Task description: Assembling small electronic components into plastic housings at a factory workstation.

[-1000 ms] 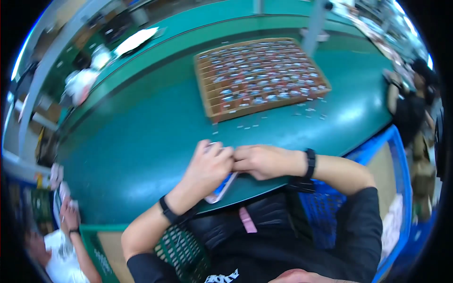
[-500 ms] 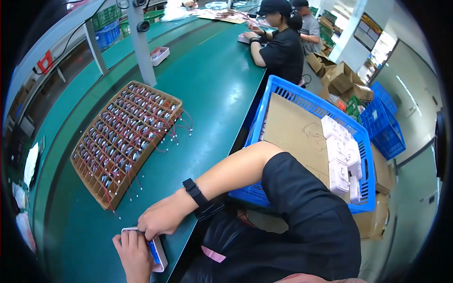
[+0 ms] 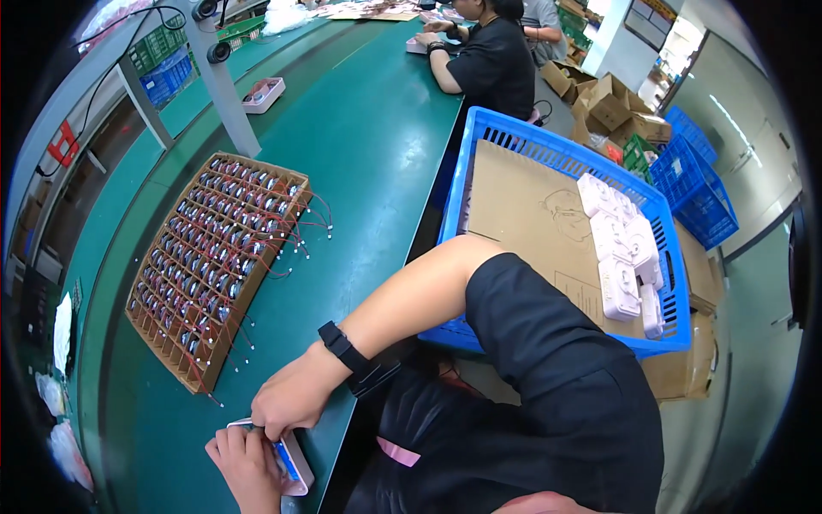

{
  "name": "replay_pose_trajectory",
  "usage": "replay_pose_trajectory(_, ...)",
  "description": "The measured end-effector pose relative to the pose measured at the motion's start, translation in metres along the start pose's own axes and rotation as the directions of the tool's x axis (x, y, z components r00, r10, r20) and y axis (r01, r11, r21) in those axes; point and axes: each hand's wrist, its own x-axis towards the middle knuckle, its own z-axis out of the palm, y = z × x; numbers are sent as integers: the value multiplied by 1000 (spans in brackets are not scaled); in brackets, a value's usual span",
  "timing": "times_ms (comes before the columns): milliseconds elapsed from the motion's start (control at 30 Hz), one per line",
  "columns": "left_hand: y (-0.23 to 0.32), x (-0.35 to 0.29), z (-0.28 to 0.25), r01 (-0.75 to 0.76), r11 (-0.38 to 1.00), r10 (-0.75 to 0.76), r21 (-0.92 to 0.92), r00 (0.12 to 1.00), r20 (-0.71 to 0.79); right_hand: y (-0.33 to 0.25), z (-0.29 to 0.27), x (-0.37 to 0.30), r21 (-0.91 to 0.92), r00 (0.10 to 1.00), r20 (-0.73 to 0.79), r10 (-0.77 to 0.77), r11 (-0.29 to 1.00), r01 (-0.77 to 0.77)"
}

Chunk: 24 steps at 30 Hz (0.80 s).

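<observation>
A pale pink plastic case (image 3: 301,489) with a blue part (image 3: 288,460) inside lies at the near end of the green workbench. My left hand (image 3: 244,465) holds it from the left, fingers curled over its side. At the case's far end my right hand (image 3: 293,396) is bent down with its fingers pressed together, meeting the left fingertips. What the right fingertips pinch is hidden beneath the hand. Beyond both hands sits a divided cardboard tray (image 3: 200,387) filled with round metal speaker-like parts, their red wires and white plugs hanging over its right edge.
A blue crate (image 3: 676,295) at the bench's right edge carries a cardboard sheet (image 3: 514,193) and several pale pink cases (image 3: 618,287). A grey post (image 3: 224,94) rises behind the tray, beside another pink case (image 3: 264,96). A co-worker (image 3: 492,68) sits farther along the bench.
The view has shifted a little, moving the bench and crate up in the picture. Both hands stay at the case with nearly the same grip; the left fingers have shifted slightly.
</observation>
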Motion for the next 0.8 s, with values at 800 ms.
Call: replay_pose_trajectory(800,-27,-10,-13,138,869,-198,-475,977,-78,-23,-17,0,24,985,63,163,986,-164)
